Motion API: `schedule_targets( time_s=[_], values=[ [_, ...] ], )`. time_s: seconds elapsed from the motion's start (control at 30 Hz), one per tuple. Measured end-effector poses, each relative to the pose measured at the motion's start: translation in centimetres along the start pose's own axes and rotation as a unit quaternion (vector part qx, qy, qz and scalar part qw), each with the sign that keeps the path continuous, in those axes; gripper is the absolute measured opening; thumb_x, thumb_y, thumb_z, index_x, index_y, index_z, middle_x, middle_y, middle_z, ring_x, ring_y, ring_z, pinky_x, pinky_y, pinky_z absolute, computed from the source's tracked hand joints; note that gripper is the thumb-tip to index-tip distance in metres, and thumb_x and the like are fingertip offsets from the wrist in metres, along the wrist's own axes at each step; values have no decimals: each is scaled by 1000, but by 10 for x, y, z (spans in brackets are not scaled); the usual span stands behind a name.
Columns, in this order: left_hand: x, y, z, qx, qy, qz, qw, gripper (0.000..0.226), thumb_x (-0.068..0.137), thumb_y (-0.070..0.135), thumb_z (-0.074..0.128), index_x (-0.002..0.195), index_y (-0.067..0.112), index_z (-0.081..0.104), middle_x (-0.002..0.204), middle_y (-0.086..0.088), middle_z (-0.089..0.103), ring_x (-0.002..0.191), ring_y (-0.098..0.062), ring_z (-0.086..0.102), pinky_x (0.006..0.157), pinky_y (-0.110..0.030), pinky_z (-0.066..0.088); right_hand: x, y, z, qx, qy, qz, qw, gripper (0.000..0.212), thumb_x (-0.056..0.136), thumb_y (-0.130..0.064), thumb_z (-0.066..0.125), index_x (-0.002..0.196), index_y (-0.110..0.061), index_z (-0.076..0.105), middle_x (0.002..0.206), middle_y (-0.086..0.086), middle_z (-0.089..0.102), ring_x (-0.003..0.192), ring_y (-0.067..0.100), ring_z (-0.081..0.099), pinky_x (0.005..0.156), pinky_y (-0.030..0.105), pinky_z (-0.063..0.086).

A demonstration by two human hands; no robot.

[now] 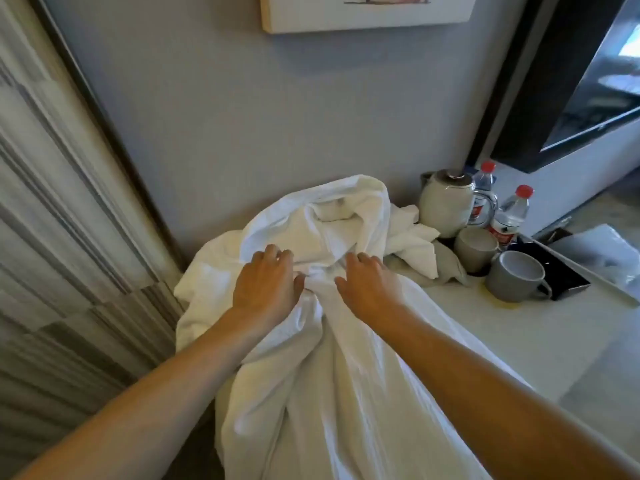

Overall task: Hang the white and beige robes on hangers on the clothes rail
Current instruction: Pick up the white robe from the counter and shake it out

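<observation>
I see the white robe (311,358) lying as one long heap, its long axis running from the bottom edge of the view up and away toward the grey wall (242,133), where its far end bunches against the wall. It rests on a pale countertop (519,334) and spills over the near left edge of it. The cloth is plain white, thick and heavily creased, with deep folds gathered in the middle and a rolled ridge at the far end; I cannot tell which part is collar or sleeve.

My left hand (266,282) lies palm down on the gathered folds, fingers curled into the cloth. My right hand (367,282) sits just beside it, fingers likewise bent and pressed into the fabric. Both seem to pinch the bunched ridge between them, though how firmly I cannot tell.

To the right of the robe a smaller crumpled piece of pale beige cloth (446,261) lies against it. Beyond that stand a pale kettle (445,206), two water bottles (509,216) with red caps, and two grey mugs (516,275), all close together near the wall. A dark tray (568,278) lies under the nearer mug. A striped curtain (52,220) hangs on the left.
</observation>
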State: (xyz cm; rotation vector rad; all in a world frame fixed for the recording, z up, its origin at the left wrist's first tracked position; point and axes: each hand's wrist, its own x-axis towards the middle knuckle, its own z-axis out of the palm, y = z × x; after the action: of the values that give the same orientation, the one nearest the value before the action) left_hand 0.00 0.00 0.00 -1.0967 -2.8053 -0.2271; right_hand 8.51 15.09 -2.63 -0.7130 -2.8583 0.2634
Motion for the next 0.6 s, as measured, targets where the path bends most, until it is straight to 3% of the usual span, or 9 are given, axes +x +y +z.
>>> schedule_targets(
  time_s=[0.07,0.13,0.2,0.27,0.3,0.33,0.4,0.47,0.6],
  values=[
    [32,-3,12,48,54,20,997,39,90,35,55,119,9,57,136,-12,50,125,-34,45,97,-43,39,39,12,13,-20,10,6,1000,26,97,-28,52,117,-11,55,115,7,61,104,25,56,74,34,46],
    [59,-8,21,87,96,22,991,48,83,26,63,126,7,53,147,-17,38,136,-37,33,106,-51,29,71,23,21,-58,5,6,998,39,95,-27,57,129,-9,50,131,10,53,117,27,51,90,36,48],
    [79,-14,33,85,79,-18,993,63,83,19,63,140,8,39,155,-21,24,141,-39,23,107,-55,27,98,34,32,-91,-10,0,996,63,95,-23,60,148,-7,30,156,16,27,142,33,29,111,41,36],
    [88,-20,44,90,56,-62,992,73,85,16,61,148,10,24,156,-24,18,140,-40,26,103,-53,34,114,42,39,-80,-22,8,997,80,96,-16,57,157,-9,4,164,16,-6,151,36,3,120,44,21],
    [89,-22,47,93,53,-70,992,74,85,14,60,149,9,22,154,-26,24,134,-42,35,99,-51,40,119,45,43,-66,-18,18,998,83,97,-14,55,157,-11,-3,165,16,-7,151,36,7,118,44,25],
    [89,-22,48,92,51,-75,992,72,86,11,58,149,6,22,146,-28,37,124,-43,47,93,-49,44,123,46,47,-50,-17,26,998,85,98,-14,54,157,-12,-8,163,16,10,147,35,24,113,42,35],
    [89,-20,51,90,42,-47,994,60,86,6,52,143,3,33,120,-24,59,103,-41,61,84,-46,48,123,44,52,-13,-12,44,999,84,101,-19,50,156,-15,-14,121,10,52,112,29,61,92,39,54],
    [85,-20,53,116,12,-9,993,37,86,6,51,123,10,54,110,-13,64,99,-34,62,83,-42,45,118,43,50,-7,-30,45,998,75,102,-23,46,157,-16,-5,101,7,50,96,26,64,87,40,55],
    [75,-16,48,63,9,-3,998,12,93,14,50,101,11,58,101,-6,59,94,-30,59,71,-36,38,111,49,37,-144,-25,-9,989,38,98,-27,55,134,-14,54,129,11,57,120,29,53,105,41,42]
  ],
)
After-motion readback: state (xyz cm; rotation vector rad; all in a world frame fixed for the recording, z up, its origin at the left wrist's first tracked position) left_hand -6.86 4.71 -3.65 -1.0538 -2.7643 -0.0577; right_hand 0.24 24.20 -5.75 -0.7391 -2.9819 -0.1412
